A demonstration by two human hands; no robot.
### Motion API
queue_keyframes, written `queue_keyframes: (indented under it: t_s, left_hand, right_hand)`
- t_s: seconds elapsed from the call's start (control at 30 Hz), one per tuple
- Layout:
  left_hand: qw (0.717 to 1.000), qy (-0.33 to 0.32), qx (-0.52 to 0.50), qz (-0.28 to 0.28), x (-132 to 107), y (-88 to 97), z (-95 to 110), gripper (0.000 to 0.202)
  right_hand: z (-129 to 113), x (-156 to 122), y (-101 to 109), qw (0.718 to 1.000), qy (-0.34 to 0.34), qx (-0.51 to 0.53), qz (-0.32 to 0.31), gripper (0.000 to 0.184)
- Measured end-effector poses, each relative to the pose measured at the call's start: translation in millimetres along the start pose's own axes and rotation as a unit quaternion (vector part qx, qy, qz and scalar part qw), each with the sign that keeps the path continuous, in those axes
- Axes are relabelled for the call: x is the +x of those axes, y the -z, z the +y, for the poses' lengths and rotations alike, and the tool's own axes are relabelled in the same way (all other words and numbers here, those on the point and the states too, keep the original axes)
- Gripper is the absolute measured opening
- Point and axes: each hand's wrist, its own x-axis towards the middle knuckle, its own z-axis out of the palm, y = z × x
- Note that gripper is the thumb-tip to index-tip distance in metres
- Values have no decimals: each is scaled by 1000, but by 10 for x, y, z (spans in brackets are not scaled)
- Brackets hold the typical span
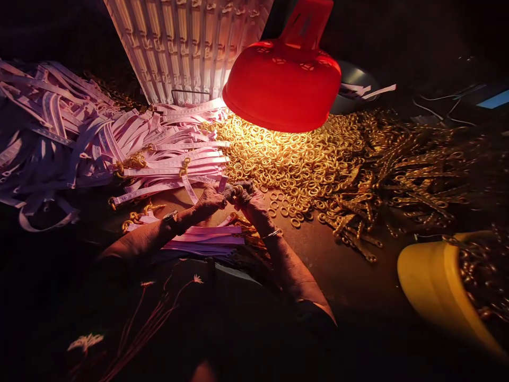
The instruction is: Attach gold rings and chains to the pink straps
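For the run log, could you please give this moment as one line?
left hand: pinches pink strip | right hand: pinches gold ring | nearby: ring pile, red lamp

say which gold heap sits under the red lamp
The heap of round rings, brightly lit; the heap of long linked pieces lies further right, in dimmer light.

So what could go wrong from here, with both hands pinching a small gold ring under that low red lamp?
The red plastic lamp shade hangs low just beyond the left hand and right hand pinching the small gold ring; lifting a hand could bump it, and it may be hot. Loose rings from the heap of gold metal rings lie by the right hand and could be swept away. The tilted yellow plastic bowl of chains might spill.
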Motion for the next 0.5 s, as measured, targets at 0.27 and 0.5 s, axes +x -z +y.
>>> queue_keyframes:
  t_s: [0.27, 0.5]
  left_hand:
    - [999, 18, -36, -20, 1, -35, 138, 4]
    - [999, -14, 39, 20, -86, -66, 179, 9]
  right_hand:
    - [43, 17, -85, 998, 18, 31, 42, 44]
    - [-86, -135, -13, 995, -2, -90, 33, 43]
